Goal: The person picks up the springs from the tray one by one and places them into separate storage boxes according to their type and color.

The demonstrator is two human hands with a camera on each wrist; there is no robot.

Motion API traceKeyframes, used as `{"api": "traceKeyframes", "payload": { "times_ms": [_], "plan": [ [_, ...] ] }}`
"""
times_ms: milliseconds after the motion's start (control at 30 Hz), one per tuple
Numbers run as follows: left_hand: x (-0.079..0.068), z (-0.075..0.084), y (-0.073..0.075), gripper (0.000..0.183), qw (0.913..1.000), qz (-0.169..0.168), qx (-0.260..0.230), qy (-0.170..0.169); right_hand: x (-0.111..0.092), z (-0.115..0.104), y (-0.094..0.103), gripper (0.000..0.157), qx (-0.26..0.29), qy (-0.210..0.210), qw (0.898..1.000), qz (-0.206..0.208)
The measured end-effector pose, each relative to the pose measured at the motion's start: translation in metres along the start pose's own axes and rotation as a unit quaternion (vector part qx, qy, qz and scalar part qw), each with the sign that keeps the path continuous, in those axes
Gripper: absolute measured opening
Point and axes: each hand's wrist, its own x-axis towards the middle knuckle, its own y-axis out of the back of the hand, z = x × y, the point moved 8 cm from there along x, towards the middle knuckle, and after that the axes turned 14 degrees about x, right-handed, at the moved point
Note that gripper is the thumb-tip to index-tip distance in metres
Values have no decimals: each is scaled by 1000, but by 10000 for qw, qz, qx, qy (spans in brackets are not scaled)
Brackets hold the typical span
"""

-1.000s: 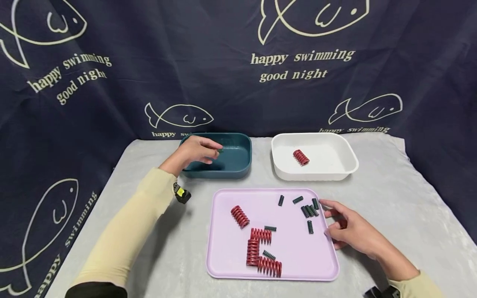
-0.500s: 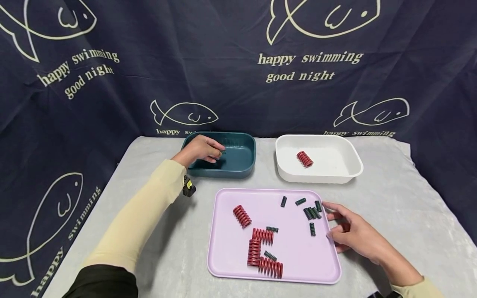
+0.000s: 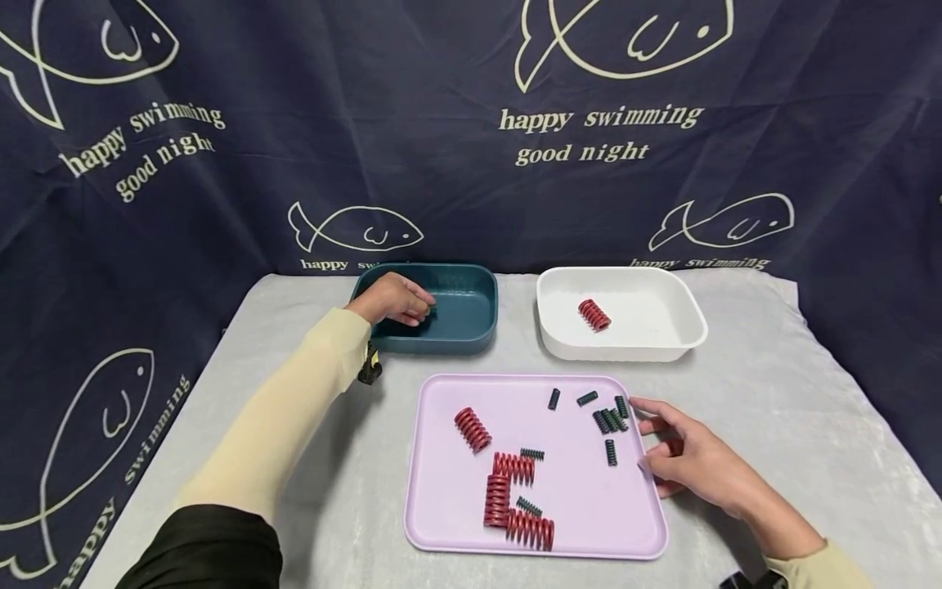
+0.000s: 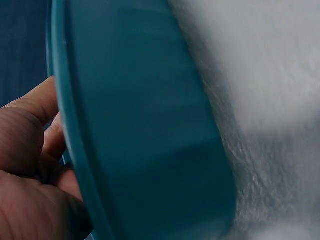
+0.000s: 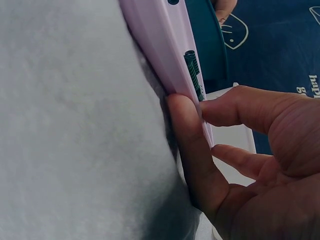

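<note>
My left hand [image 3: 397,299] reaches down inside the teal bin [image 3: 471,343], its fingertips pinching a small dark green spring [image 3: 432,310] that is mostly hidden by the fingers. In the left wrist view the bin's wall [image 4: 140,120] covers the fingertips and whatever they hold. On the right, my other hand [image 3: 695,458] grips the right edge of the lilac tray [image 3: 589,507] between thumb and fingers. Small dark green springs [image 3: 607,420] cluster on the tray near that hand. Larger red springs [image 3: 497,500] lie on its left and front part.
A white bin [image 3: 625,348] stands behind the tray to the right, with one red spring [image 3: 594,315] inside. Both bins back up to a dark blue fish-print curtain [image 3: 456,164]. A pale grey cloth [image 3: 773,352] covers the table.
The left hand has sunk lower into the teal bin, and the green spring at its fingertips shows less. The right hand stays on the tray's edge; the head view shifts slightly.
</note>
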Motion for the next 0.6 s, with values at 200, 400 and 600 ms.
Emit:
{"api": "traceKeyframes", "payload": {
  "times_ms": [200,400,600],
  "plan": [
    [0,1,-3,31,9999,24,143,-35,-1,-1,-1,81,-18,-3,10000,-3],
    [5,-6,-4,25,9996,5,278,-55,0,-1,-1,82,-34,-35,10000,5],
    [9,-9,-3,26,9996,57,289,-21,-1,-1,0,82,9,-8,10000,7]
  ]
}}
